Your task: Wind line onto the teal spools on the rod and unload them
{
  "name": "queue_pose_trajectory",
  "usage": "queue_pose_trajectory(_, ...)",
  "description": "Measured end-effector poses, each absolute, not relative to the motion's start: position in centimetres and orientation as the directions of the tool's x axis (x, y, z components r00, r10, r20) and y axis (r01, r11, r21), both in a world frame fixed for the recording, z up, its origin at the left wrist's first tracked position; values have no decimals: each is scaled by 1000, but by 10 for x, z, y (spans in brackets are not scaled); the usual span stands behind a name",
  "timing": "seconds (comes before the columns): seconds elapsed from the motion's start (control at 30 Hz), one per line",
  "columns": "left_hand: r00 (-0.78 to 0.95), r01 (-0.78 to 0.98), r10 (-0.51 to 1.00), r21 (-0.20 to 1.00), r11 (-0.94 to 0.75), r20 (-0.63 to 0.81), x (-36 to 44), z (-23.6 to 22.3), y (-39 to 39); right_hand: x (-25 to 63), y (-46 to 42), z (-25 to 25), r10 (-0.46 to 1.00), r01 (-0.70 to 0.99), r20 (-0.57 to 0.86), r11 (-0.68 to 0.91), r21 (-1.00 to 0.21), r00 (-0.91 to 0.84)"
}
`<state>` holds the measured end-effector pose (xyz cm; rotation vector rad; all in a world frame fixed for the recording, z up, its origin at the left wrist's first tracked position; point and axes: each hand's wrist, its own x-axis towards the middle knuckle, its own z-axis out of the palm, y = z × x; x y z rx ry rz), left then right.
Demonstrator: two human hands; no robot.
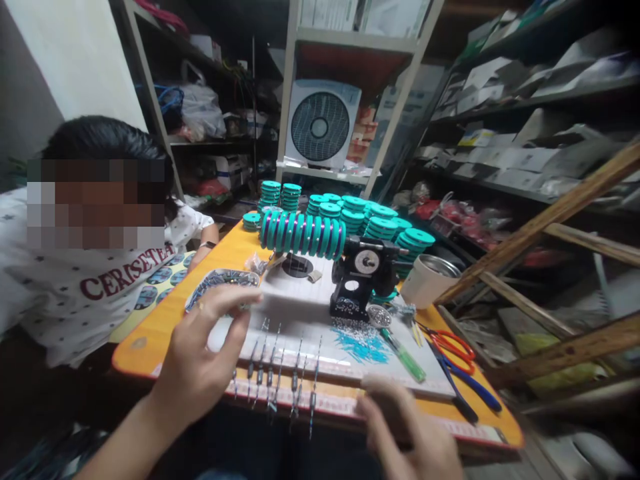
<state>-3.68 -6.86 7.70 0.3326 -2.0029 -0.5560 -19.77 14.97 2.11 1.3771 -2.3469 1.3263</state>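
My left hand (203, 353) is raised over the near left of the white board (310, 333), thumb and forefinger apart with nothing visible between them. Beside it, several thin twisted wires with dark grey bodies (270, 377) lie in a row across the board's front edge. Lower right, my right hand (413, 427) hovers by that edge, blurred, its fingers bent but apart; I see nothing in it. Beyond the hands stands a small black machine (353, 277), with a row of teal grooved spools (303, 235) on its shaft.
Blue tubes (367, 347) and silver beads lie near a green-handled tool (410, 360). Pliers (475, 387) and orange-handled scissors (453, 350) sit at right. Further back are a cream cup (430, 283), stacked teal spools (383, 223) and a filled tray (220, 283). Another person (110, 267) sits left.
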Motion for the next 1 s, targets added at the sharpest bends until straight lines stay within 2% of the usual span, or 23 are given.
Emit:
queue_pose_trajectory(0.07,-475,4,-283,324,946,833,-63,119,-91,-227,127,71,-628,-849,626,108,-518,-462)
queue_pose_trajectory(0.13,-512,-6,-157,180,984,845,-94,150,-109,-261,88,121,-645,-886,671,20,-463,-366)
queue_pose_trajectory(0.17,-545,-33,-130,134,990,828,-109,159,-117,-277,66,142,-687,-896,645,18,-444,-334)
queue_pose_trajectory(0.23,-648,-103,-111,57,993,753,-136,168,-130,-307,21,173,-847,-888,443,72,-454,-295)
queue_pose_trajectory(0.3,-710,-134,-97,2,991,698,-155,168,-140,-329,-15,190,-913,-883,318,85,-462,-254)
queue_pose_trajectory(0.4,-746,-181,-106,-47,982,657,-168,163,-148,-349,-43,194,-965,-883,187,81,-462,-186)
queue_pose_trajectory(0.5,-768,-233,-131,-83,969,627,-171,161,-150,-358,-50,191,-985,-880,118,56,-471,-126)
queue_pose_trajectory(1.0,-774,-315,-170,-138,939,610,-176,163,-154,-364,-57,191,-996,-850,53,27,-526,-64)
